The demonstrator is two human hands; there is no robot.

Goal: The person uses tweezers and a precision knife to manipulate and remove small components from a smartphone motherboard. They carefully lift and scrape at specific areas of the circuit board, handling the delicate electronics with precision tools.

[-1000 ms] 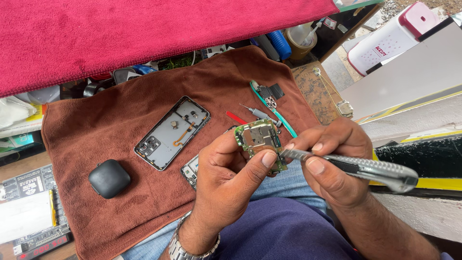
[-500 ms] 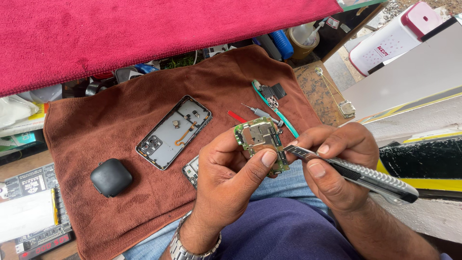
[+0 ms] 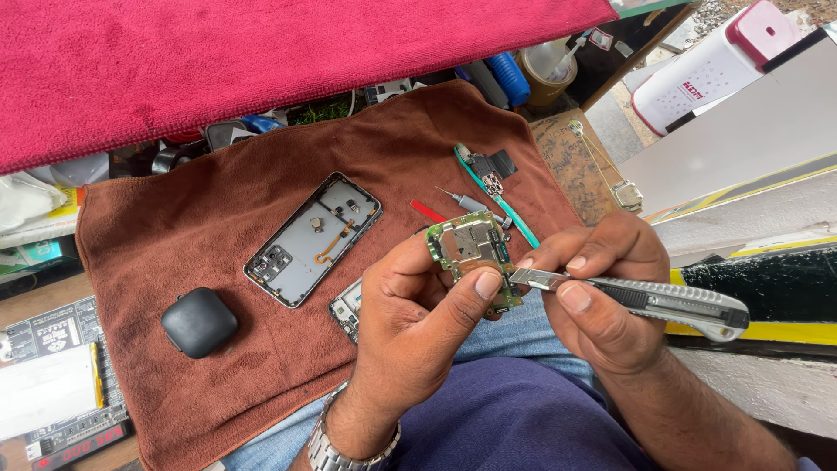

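Two hands work close together over the lap. The left hand (image 3: 410,323) is clamped on a small green circuit board (image 3: 471,253), thumb on its near edge, holding it above the brown towel (image 3: 174,218). The right hand (image 3: 602,296) is closed around a grey utility knife (image 3: 645,296), and the blade tip touches the right side of the board. I judge the step is scraping or prying at a part on the board. The next move calls for a light, steady push, away from the thumb. An opened phone frame (image 3: 314,237) lies on the towel to the left, with a black case (image 3: 199,321) nearer.
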